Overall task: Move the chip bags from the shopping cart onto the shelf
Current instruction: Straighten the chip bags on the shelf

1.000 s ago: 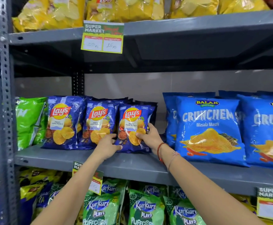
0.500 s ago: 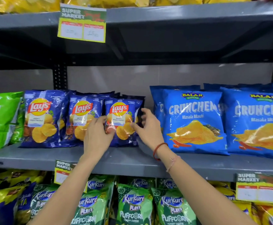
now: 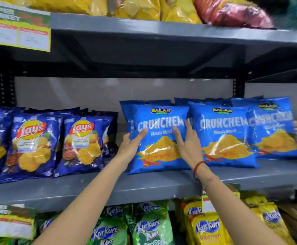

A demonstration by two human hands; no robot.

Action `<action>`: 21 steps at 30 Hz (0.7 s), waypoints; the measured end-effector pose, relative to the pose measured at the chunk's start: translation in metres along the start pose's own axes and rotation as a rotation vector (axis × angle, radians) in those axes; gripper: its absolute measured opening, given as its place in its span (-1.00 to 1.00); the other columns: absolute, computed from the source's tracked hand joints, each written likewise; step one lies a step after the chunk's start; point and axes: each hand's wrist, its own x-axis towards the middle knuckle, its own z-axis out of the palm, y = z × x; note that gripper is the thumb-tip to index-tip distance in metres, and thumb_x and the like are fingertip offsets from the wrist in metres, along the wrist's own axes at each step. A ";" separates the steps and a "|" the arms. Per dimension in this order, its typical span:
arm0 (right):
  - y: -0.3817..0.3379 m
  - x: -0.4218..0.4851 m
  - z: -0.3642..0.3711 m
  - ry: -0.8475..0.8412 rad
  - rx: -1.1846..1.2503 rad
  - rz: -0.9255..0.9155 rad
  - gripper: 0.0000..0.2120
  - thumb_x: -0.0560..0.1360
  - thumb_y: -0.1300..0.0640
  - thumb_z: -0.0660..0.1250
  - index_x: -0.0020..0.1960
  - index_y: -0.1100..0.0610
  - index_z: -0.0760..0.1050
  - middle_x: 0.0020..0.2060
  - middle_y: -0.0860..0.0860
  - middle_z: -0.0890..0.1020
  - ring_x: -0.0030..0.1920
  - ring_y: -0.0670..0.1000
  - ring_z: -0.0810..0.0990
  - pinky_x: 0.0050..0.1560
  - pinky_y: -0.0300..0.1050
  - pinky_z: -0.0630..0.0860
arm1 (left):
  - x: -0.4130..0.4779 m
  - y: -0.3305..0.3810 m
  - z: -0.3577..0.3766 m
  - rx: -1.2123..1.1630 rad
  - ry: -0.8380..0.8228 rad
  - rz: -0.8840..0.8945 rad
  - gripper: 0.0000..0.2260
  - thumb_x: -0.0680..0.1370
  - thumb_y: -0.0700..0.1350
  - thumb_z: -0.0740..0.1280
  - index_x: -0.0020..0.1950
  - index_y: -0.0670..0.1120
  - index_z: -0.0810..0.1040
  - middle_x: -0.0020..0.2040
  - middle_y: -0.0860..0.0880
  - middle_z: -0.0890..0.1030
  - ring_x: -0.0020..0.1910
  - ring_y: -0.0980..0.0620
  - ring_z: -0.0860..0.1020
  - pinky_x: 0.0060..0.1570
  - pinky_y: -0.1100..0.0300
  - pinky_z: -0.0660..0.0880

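Observation:
A bright blue Crunchem chip bag (image 3: 159, 138) stands upright on the grey middle shelf (image 3: 144, 184). My left hand (image 3: 132, 145) lies flat on its left side with fingers spread. My right hand (image 3: 186, 145) rests against its right side, fingers apart, with a red thread on the wrist. Neither hand closes around the bag. Two more Crunchem bags (image 3: 227, 137) stand to its right. Dark blue Lay's bags (image 3: 84, 142) stand in a row to the left. No shopping cart is in view.
The upper shelf (image 3: 161, 30) holds yellow and red bags. Green and yellow Kurkure bags (image 3: 149, 227) fill the lower shelf. Price tags hang at the upper left (image 3: 16, 30) and lower left (image 3: 8, 221). A narrow gap separates the Lay's and Crunchem rows.
Both hands have left the rightmost Lay's bag and moved right onto the first Crunchem bag. The view has swung to the right.

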 end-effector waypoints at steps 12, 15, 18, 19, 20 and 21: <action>0.019 0.040 -0.007 -0.545 0.730 0.367 -0.41 0.38 -0.37 0.26 0.33 -0.15 0.46 0.32 -0.09 0.55 0.36 -0.02 0.47 0.45 0.14 0.27 | 0.011 -0.012 0.005 -0.242 -0.131 -0.110 -0.05 -0.02 0.35 0.51 0.30 0.00 0.46 0.26 -0.03 0.56 0.24 -0.05 0.51 0.31 -0.03 0.39; 0.017 0.046 -0.003 -0.605 0.760 0.346 -0.50 0.40 -0.27 0.33 0.26 -0.05 0.54 0.18 -0.03 0.66 0.21 0.01 0.61 0.37 0.04 0.41 | 0.012 -0.014 -0.003 -0.325 -0.138 -0.030 -0.42 0.13 0.20 0.52 0.07 -0.01 0.56 -0.18 0.06 0.74 -0.20 0.09 0.69 -0.32 0.26 0.60; 0.012 0.048 0.007 -0.492 0.674 0.301 -0.39 0.38 -0.23 0.38 0.34 0.04 0.45 0.30 -0.01 0.56 0.32 0.02 0.50 0.44 0.05 0.31 | 0.013 -0.017 -0.011 -0.343 -0.122 0.014 -0.70 0.28 0.12 0.47 -0.08 0.06 0.54 -0.35 0.19 0.70 -0.37 0.23 0.65 -0.54 0.40 0.49; 0.011 0.047 0.011 -0.467 0.665 0.289 -0.42 0.40 -0.21 0.38 0.33 0.05 0.46 0.29 -0.02 0.56 0.30 -0.01 0.51 0.41 0.01 0.35 | 0.013 -0.018 -0.012 -0.348 -0.121 0.015 -0.69 0.27 0.12 0.48 -0.08 0.06 0.54 -0.35 0.19 0.70 -0.36 0.22 0.66 -0.53 0.39 0.50; 0.011 0.047 0.015 -0.446 0.662 0.277 -0.46 0.41 -0.19 0.37 0.30 0.05 0.47 0.26 -0.03 0.58 0.24 -0.05 0.55 0.33 -0.06 0.42 | 0.012 -0.019 -0.014 -0.351 -0.122 0.016 -0.65 0.23 0.14 0.49 -0.07 0.06 0.54 -0.34 0.17 0.71 -0.34 0.19 0.67 -0.51 0.37 0.52; 0.012 0.047 0.018 -0.428 0.667 0.261 -0.50 0.42 -0.17 0.37 0.28 0.05 0.49 0.23 -0.04 0.60 0.18 -0.09 0.58 0.25 -0.12 0.46 | 0.013 -0.020 -0.014 -0.352 -0.121 0.015 -0.60 0.18 0.15 0.50 -0.07 0.05 0.56 -0.31 0.14 0.72 -0.31 0.15 0.68 -0.49 0.33 0.54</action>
